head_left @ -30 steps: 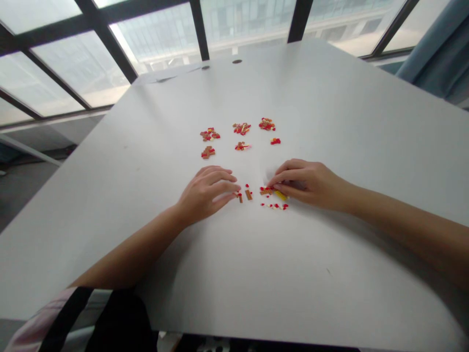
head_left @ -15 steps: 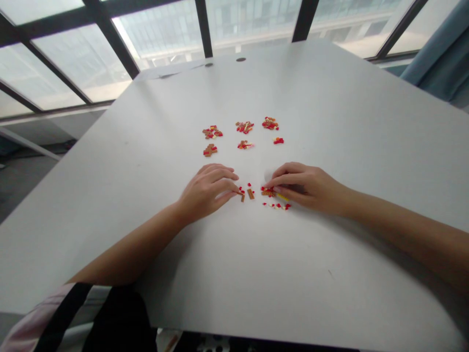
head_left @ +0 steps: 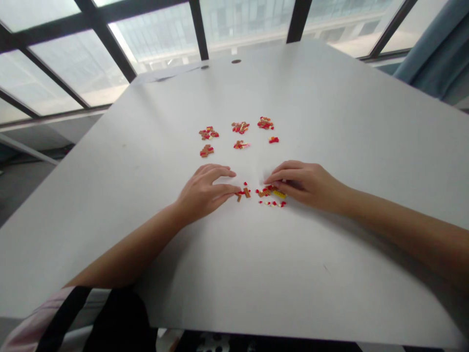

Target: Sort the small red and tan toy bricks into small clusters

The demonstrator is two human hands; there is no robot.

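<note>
My left hand (head_left: 205, 191) rests on the table at the left of some small building bricks. Its index finger and thumb come together by brown bricks (head_left: 246, 193) and tiny red pieces; what lies between the tips is too small to make out. My right hand (head_left: 304, 183) is closed in a pinch over a row of brown and red bricks (head_left: 263, 193), its fingertips at a small red brick. A yellow strip (head_left: 279, 194) shows under the thumb. In front of it runs a line of tiny red and cream pieces (head_left: 271, 203).
Farther back on the white table (head_left: 227, 274) lie several small heaps of bricks, among them a brown one (head_left: 206, 150), a mixed one (head_left: 240, 127) and a red one (head_left: 266, 123). Windows (head_left: 157, 39) stand behind the table, and a blue curtain (head_left: 428, 54) hangs at the right.
The whole view has shifted slightly. My right fingers have drawn back a little from the brick row, so more of the yellow strip shows. My left fingertips have shifted slightly among the brown bricks.
</note>
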